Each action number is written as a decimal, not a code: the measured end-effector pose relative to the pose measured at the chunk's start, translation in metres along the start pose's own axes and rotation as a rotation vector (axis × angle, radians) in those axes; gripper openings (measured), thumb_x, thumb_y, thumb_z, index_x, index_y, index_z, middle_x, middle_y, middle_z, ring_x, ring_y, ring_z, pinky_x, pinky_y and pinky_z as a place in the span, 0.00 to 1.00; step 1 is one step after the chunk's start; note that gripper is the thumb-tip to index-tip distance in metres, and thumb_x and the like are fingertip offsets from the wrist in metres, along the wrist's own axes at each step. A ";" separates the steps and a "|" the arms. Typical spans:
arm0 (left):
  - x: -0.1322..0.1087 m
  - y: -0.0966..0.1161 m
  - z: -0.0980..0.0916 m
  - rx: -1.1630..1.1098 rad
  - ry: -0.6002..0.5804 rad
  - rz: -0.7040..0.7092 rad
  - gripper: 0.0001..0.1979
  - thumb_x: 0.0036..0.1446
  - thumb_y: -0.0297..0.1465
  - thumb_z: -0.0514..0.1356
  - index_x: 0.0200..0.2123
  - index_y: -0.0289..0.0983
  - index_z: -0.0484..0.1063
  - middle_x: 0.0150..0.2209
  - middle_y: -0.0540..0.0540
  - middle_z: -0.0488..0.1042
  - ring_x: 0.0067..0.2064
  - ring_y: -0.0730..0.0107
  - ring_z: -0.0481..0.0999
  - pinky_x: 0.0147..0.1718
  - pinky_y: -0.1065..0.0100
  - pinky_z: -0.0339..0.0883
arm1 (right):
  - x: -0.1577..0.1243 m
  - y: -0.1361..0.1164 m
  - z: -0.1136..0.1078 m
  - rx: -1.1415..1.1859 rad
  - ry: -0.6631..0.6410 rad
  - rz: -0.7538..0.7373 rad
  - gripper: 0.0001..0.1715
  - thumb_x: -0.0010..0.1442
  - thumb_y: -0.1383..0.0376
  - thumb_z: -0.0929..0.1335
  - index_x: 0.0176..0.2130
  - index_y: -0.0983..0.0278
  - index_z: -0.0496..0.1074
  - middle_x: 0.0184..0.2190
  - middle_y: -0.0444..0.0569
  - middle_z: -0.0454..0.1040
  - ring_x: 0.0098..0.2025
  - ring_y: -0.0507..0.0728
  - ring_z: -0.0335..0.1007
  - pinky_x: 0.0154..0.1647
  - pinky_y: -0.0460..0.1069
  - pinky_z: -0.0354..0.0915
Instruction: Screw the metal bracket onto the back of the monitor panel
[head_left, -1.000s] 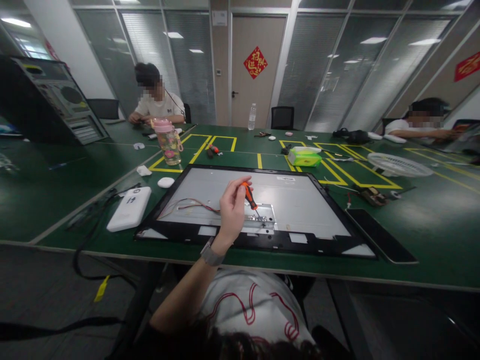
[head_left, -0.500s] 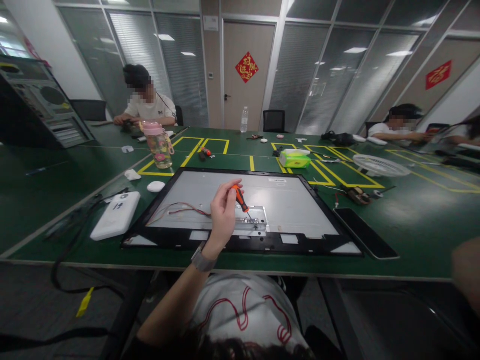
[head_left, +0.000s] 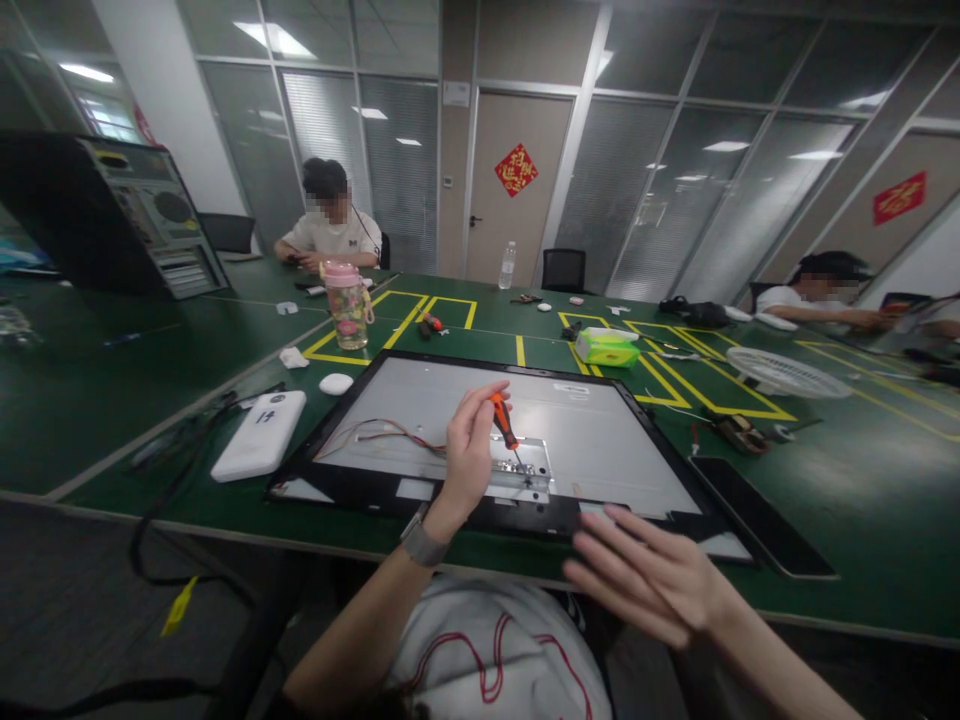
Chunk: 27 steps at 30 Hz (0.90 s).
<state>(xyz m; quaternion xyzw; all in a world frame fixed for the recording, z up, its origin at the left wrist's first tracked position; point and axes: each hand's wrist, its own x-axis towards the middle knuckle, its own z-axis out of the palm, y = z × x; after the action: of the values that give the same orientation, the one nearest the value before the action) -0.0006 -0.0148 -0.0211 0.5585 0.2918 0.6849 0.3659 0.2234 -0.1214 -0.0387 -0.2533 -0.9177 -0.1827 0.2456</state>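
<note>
One bare right hand [head_left: 652,575] is newly coming into view at the near edge of a wide grey rectangular panel with a black border [head_left: 615,420], where half a second ago only the other hand was working over it. Its fingers are spreading slightly apart and holding nothing, and they are blurring as if moving; whether they are touching the border cannot be told. The left hand [head_left: 469,450], wearing a grey-banded watch [head_left: 424,540] on its wrist, is keeping its place, its fingers staying clamped around the handle of a short orange-and-black screwdriver [head_left: 504,422]. That tool is leaning over a thin silvery metal bracket [head_left: 541,465] on the near part of the panel, its shaft slanting down to the right and its tip seeming to be meeting the bracket, though whether it is seating in a screw is too small to see. The panel is lying flat on the green desk [head_left: 480,335], with thin coloured wires [head_left: 397,428] running leftward over its grey face from behind the left hand. For the work, this is looking like a second, unloaded hand arriving for steadying or helping, while the screwdriver end of the job is apparently carrying on unchanged.
</note>
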 end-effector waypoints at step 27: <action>0.036 0.022 0.002 0.138 -0.584 0.032 0.17 0.65 0.31 0.51 0.53 0.40 0.73 0.42 0.44 0.75 0.48 0.65 0.73 0.51 0.62 0.63 | 0.025 0.031 0.045 0.230 -0.248 0.663 0.23 0.63 0.58 0.64 0.56 0.62 0.69 0.58 0.54 0.68 0.58 0.63 0.63 0.59 0.59 0.59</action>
<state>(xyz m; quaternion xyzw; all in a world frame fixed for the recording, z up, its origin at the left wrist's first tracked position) -0.0066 0.0026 0.0165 0.7599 0.2114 0.4796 0.3844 0.2052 -0.0666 -0.0552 -0.5277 -0.8231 0.0429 0.2054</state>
